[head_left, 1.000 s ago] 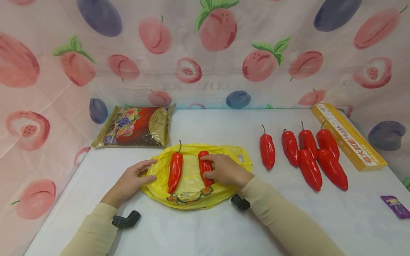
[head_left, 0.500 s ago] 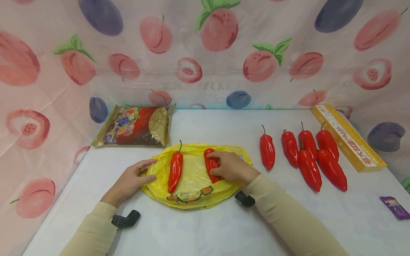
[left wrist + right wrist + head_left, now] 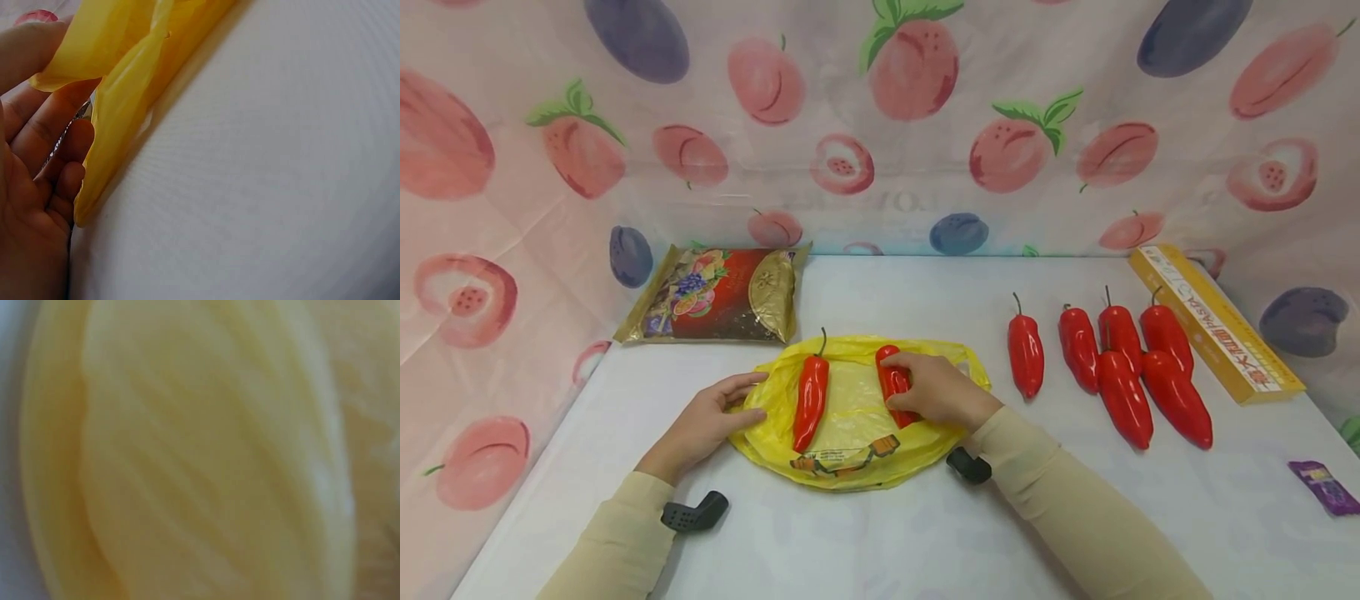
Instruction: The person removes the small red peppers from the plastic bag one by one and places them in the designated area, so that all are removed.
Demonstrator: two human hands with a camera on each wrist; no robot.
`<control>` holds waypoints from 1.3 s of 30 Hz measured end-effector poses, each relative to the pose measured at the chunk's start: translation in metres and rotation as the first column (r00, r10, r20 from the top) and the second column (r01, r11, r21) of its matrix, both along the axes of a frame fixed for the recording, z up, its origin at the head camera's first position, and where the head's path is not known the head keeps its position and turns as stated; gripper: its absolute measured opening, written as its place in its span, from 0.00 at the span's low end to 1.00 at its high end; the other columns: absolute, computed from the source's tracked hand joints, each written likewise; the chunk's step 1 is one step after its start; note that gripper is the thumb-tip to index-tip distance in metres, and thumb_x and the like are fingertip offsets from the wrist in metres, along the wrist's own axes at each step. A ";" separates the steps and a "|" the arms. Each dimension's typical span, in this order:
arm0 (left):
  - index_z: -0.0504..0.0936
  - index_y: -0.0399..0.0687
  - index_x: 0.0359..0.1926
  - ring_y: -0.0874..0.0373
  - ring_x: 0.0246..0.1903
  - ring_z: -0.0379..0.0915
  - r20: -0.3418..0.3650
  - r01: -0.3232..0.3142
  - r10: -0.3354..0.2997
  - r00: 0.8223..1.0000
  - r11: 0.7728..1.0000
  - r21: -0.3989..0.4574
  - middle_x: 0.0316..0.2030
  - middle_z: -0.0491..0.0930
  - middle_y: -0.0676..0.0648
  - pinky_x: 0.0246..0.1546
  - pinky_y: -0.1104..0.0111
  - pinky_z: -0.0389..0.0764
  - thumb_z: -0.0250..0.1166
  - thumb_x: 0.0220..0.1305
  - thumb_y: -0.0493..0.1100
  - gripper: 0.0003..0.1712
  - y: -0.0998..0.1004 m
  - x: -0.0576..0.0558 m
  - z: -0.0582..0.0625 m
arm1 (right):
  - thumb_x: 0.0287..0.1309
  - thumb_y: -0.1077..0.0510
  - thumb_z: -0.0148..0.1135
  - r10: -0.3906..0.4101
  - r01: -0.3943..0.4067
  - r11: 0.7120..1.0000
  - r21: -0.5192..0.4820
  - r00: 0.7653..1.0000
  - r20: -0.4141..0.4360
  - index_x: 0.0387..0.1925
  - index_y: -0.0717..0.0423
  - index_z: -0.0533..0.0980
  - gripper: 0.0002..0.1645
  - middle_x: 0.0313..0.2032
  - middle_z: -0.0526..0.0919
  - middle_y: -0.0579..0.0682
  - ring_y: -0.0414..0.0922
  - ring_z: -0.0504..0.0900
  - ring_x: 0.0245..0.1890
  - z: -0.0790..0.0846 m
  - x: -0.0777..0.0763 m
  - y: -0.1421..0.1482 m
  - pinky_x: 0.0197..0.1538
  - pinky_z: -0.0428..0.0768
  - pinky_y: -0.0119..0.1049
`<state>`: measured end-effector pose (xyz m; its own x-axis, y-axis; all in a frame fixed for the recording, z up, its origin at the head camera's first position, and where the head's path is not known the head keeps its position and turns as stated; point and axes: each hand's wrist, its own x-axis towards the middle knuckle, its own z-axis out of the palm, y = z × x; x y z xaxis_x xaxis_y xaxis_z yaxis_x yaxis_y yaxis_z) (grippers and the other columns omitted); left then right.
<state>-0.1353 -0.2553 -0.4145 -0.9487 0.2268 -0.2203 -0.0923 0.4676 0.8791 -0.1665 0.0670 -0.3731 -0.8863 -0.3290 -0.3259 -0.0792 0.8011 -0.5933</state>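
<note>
A yellow plastic bag [image 3: 853, 392] lies spread on the white table, its mouth facing up. My left hand [image 3: 703, 421] holds its left edge; in the left wrist view the bag's film [image 3: 125, 106] passes between thumb and fingers. One red pepper [image 3: 812, 404] with a dark stem lies on the left part of the bag. On the right part, my right hand [image 3: 938, 393] grips another red pepper [image 3: 891, 379] between thumb and fingers, covering its right side. The right wrist view is filled by blurred yellow bag folds [image 3: 200, 444]; neither hand nor pepper shows there.
Several more red peppers [image 3: 1123, 396] lie to the right, one [image 3: 1026, 354] slightly apart. Beyond them is a yellow pasta box [image 3: 1217, 321], with a small purple packet [image 3: 1324, 487] near the right edge. A gold-and-red food bag [image 3: 718, 296] lies at the back left, before a fruit-print curtain [image 3: 887, 192].
The right hand has shifted slightly to the right with its pepper, then a touch back. My left hand and the other peppers have stayed in place.
</note>
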 end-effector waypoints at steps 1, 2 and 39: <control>0.67 0.57 0.59 0.53 0.49 0.70 0.000 -0.003 0.003 1.000 1.000 -0.003 0.54 0.71 0.45 0.47 0.65 0.73 0.65 0.51 0.54 0.34 0.000 0.000 0.000 | 0.46 0.49 0.67 0.003 -0.003 1.000 0.001 1.000 -0.003 0.58 0.38 0.66 0.35 0.47 0.70 0.48 0.47 0.66 0.45 0.000 0.000 0.000 0.32 0.77 0.32; 0.67 0.57 0.59 0.54 0.49 0.70 0.001 -0.005 0.005 1.000 1.000 -0.001 0.54 0.71 0.45 0.46 0.65 0.73 0.66 0.51 0.54 0.34 0.000 -0.001 0.000 | 0.46 0.49 0.67 0.007 -0.007 1.000 0.001 1.000 -0.006 0.58 0.38 0.66 0.35 0.48 0.70 0.48 0.47 0.66 0.45 0.000 0.000 0.000 0.32 0.76 0.32; 0.66 0.55 0.60 0.53 0.50 0.69 0.004 -0.004 0.004 1.000 1.000 0.029 0.54 0.70 0.43 0.46 0.65 0.73 0.66 0.50 0.54 0.35 0.001 0.001 0.000 | 0.49 0.49 0.64 -0.217 0.211 0.976 -0.051 0.928 -0.304 0.62 0.43 0.62 0.38 0.46 0.72 0.55 0.53 0.70 0.41 0.035 0.027 0.121 0.26 0.79 0.35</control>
